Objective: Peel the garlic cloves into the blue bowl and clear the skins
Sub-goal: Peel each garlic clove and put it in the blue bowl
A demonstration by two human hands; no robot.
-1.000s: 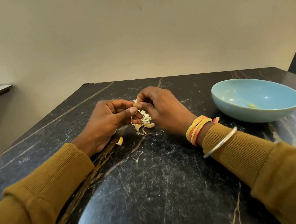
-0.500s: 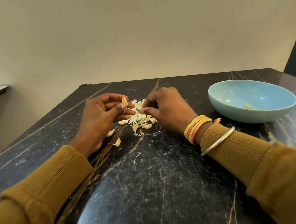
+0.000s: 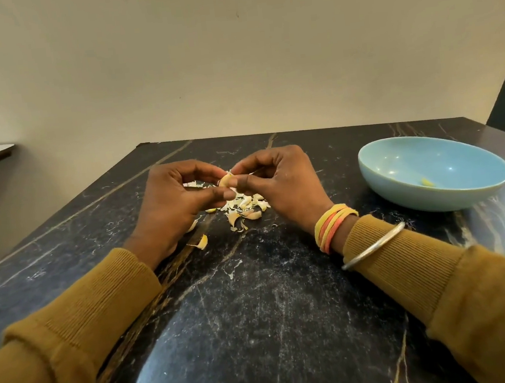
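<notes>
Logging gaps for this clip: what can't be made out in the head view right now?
The garlic clove, head view: fingers of the left hand and right hand cover most of it, so remaining skin is unclear.
The yellow bit in the blue bowl: too small to identify.
The pile of skins: partly behind the right hand, so any unpeeled cloves are uncountable.

both arms wear mustard ribbed sleeves. the right wrist carries yellow and orange thread bangles. a silver bangle sits over that cuff.
</notes>
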